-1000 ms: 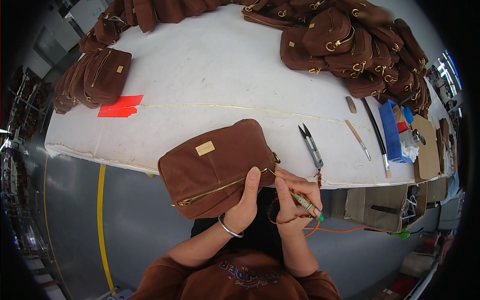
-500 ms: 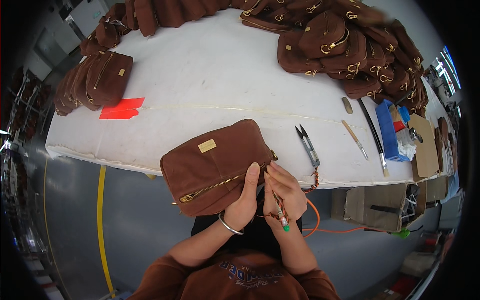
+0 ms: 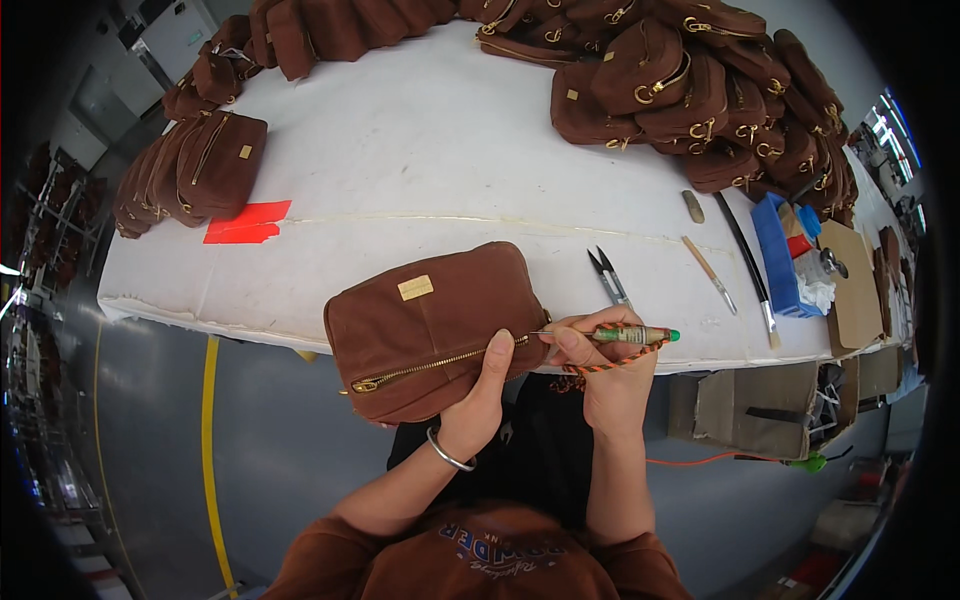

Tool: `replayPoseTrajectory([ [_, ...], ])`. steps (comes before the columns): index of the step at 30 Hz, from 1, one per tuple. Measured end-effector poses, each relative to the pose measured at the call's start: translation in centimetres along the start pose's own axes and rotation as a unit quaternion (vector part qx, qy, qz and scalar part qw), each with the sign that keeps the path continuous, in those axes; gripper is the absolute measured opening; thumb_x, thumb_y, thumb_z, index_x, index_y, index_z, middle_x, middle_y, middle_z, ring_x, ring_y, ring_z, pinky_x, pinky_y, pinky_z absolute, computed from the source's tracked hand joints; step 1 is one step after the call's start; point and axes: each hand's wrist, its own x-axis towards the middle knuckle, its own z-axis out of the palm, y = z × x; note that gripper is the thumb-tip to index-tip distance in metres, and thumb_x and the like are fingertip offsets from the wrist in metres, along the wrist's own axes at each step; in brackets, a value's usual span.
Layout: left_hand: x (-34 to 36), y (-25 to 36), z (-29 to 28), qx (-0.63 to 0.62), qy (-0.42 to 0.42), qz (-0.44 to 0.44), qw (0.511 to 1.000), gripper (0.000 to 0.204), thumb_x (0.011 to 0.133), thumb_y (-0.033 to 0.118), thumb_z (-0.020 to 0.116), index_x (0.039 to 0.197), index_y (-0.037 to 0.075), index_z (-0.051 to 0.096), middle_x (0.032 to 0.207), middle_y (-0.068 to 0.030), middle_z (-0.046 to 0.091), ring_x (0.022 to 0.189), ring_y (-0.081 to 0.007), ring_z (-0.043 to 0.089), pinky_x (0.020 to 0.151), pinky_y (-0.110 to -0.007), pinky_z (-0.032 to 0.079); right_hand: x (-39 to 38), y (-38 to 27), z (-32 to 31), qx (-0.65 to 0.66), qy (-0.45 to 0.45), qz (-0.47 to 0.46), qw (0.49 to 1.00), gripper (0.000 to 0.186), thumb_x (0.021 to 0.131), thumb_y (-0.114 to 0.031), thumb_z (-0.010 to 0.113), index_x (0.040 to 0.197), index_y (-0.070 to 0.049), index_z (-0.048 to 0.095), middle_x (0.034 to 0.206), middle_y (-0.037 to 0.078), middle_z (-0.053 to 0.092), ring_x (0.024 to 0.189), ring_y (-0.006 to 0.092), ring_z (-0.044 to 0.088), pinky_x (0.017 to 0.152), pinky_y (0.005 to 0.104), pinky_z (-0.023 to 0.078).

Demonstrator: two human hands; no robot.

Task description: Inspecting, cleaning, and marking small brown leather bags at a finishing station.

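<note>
A brown leather pouch (image 3: 430,325) with a gold zipper and a small gold plate rests at the near edge of the white table (image 3: 430,170). My left hand (image 3: 478,400) grips its right end, thumb up against the zipper end. My right hand (image 3: 605,365) holds a green pen-like tool (image 3: 630,335) level, its thin metal tip touching the pouch's right end by the zipper. An orange braided cord (image 3: 610,362) loops from the tool under my fingers.
Small snips (image 3: 610,278) lie just right of the pouch, then thin sticks and a brush (image 3: 745,270). Piles of brown pouches fill the far right (image 3: 690,90) and far left (image 3: 190,170). A red tape patch (image 3: 248,222) and a blue box (image 3: 778,250) lie on the table.
My right hand has swung the green tool from pointing down to lying level, its tip now at the pouch's zipper end. The pouch stays held by my left hand.
</note>
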Motion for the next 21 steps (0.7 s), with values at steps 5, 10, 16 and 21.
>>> replayPoseTrajectory([
  [5,-0.1,-0.1,0.0,0.053,0.029,0.002,0.998,0.032,0.101,0.023,0.059,0.121,-0.001,0.062,0.118,-0.0073,0.065,0.104,-0.0149,0.061,0.094,-0.031,0.048,0.8,-0.7,-0.5,-0.016,-0.061,0.028,0.998,0.015,0.082,0.007,0.074,0.087,0.003,0.060,0.084,0.015,0.071,0.068,0.0127,0.066,0.058,0.0225,0.053],
  [10,-0.1,-0.3,-0.4,0.035,0.021,-0.014,0.999,0.033,0.101,0.023,0.059,0.122,-0.001,0.061,0.119,-0.0075,0.064,0.105,-0.0149,0.060,0.095,-0.031,0.048,0.6,-1.5,0.1,-0.038,-0.061,0.037,0.997,0.017,0.082,0.008,0.074,0.088,0.003,0.059,0.083,0.014,0.070,0.070,0.0120,0.065,0.060,0.0230,0.052],
  [16,-0.1,-0.6,-0.4,0.026,0.012,-0.015,0.999,0.033,0.101,0.023,0.058,0.123,-0.001,0.061,0.120,-0.0078,0.064,0.105,-0.0150,0.061,0.096,-0.031,0.048,0.3,-1.6,0.3,-0.053,-0.046,0.035,0.997,0.017,0.082,0.006,0.074,0.087,0.002,0.058,0.084,0.013,0.070,0.071,0.0115,0.064,0.062,0.0233,0.052],
  [21,-0.1,0.0,-0.3,0.032,0.010,-0.016,0.999,0.033,0.101,0.023,0.057,0.124,-0.001,0.061,0.120,-0.0081,0.064,0.106,-0.0154,0.061,0.096,-0.031,0.048,0.3,-1.7,0.3,-0.084,-0.052,0.028,0.995,0.018,0.083,0.005,0.075,0.087,0.002,0.058,0.084,0.012,0.070,0.071,0.0110,0.064,0.063,0.0233,0.052],
])
